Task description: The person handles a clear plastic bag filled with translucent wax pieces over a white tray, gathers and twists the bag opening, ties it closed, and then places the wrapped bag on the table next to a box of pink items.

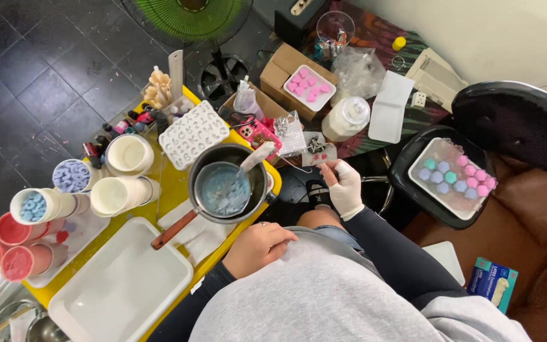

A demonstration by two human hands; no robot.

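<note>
Right hand [344, 187], in a white glove, pinches the end of a white spatula [256, 157] between thumb and fingers; grip closed on the handle tip, blade end resting down in the dark saucepan [229, 182]. Pan sits just left of the grip, on the yellow surface [173, 183] at its near edge, wooden handle pointing away toward the white tray [121, 282]. Contents [223, 190] look pale blue, cloudy, partly set or smeared on the pan bottom, not a clean liquid pool; I judge melting or mixing is underway, pour not yet done. White silicone mould [192, 132] just beyond the pan looks unfilled, hard to be sure. Done work, by the look of it: a tray of blue and pink pieces [454, 177] well right of the grip on a black stool, plus a pink batch [308, 85] on a cardboard box above it. Left hand [257, 247] bare, loosely curled, holding nothing, resting at the surface edge below the pan. Cups of blue and red material [33, 206] stand far left.
</note>
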